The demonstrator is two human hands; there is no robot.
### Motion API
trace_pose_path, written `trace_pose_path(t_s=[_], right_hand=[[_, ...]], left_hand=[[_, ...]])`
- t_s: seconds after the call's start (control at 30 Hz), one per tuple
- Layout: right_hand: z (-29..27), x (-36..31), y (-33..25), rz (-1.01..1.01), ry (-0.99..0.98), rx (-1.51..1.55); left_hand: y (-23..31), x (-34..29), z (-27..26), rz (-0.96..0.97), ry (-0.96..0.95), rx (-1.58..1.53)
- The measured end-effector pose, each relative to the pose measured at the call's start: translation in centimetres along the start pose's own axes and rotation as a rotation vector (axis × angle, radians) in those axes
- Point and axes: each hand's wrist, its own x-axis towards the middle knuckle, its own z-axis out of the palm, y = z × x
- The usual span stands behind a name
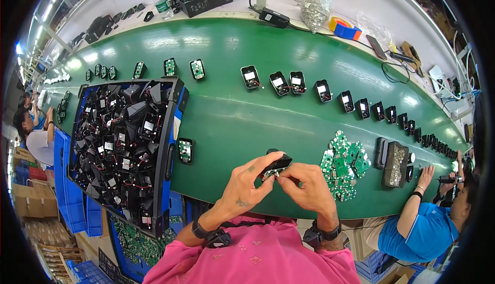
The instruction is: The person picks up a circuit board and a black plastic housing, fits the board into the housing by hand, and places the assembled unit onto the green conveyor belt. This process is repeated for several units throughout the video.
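My left hand (244, 185) grips a small black plastic housing (278, 163) above the green bench, near its front edge. The housing is tilted, and a bit of white and metal shows at its lower side. My right hand (308, 185) is closed in a pinch at that side, its fingertips close to my left thumb; what they hold is too small to make out. To the right of my hands lies a loose pile of green circuit boards (343, 164). One housing with a green board in it (186, 151) rests on the bench to the left.
A large bin (175, 106) heaped with black housings stands at the left. Several open housings (323, 91) form a long row across the bench. At the right are a box of small metal parts (394, 165) and a co-worker in blue (428, 230). A shelf (232, 10) runs behind.
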Motion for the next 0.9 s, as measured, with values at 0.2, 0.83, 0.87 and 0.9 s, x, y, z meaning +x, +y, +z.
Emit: trace_pose_path(t_s=[0.2, 0.83, 0.87, 0.9], right_hand=[[-0.4, -0.09, 0.35, 0.148, -0.073, 0.102], [-0.83, 0.02, 0.62, 0.055, -0.103, 0.077], [-0.87, -0.02, 0.62, 0.064, -0.111, 0.071], [-0.89, -0.07, 0.61, 0.073, -0.12, 0.065]], left_hand=[[-0.03, -0.24, 0.13, 0.107, -0.004, 0.15], [0.75, 0.12, -0.22, 0.016, -0.026, 0.046], [0.71, 0.09, -0.15, 0.059, -0.02, 0.081], [0.66, -0.02, -0.09, 0.058, -0.019, 0.081]])
